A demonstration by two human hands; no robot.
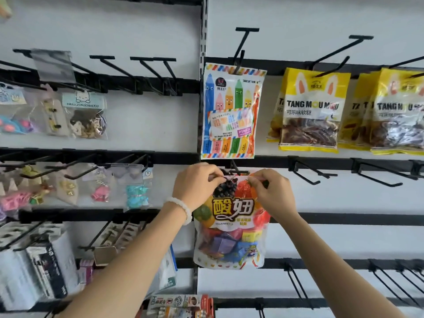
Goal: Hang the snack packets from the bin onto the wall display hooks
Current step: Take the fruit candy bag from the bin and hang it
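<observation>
Both hands up at the wall now, working one fruit-candy packet (229, 228) onto a hook (236, 169) just below the pencil-candy packet (231, 111). Left hand (197, 184), the one with the white bead bracelet (183, 211), has its grip pinched on the packet's top edge at the left; right hand (268, 191) pinches the same edge at the right. The packet hangs between them, flat to the wall, its top right at the hook's tip.

Here's the worry: I can't tell whether the hang hole is over the prong yet, because the fingers cover that strip. If either grip lets go before the hole is seated, my judgement is the packet drops straight down, since it looks full and heavy at the bottom. Pull the two corners unevenly and the thin header could crease or tear at the hole. Push too high and the knuckles nudge the pencil-candy packet above, which hangs free on its own hook.

The count, then. Fruit-candy packets in hand: one. Pencil-candy packets hung: one. Yellow rabbit-ear packets (309, 111) to the right: two hooks' worth, each with more than one stacked behind, and I can't fix the exact number. On the rail to the right of the hands, two bare hooks (307, 174) show clearly, with a third cut off at the edge. The bin is out of view, so what remains to hang can't be counted.
</observation>
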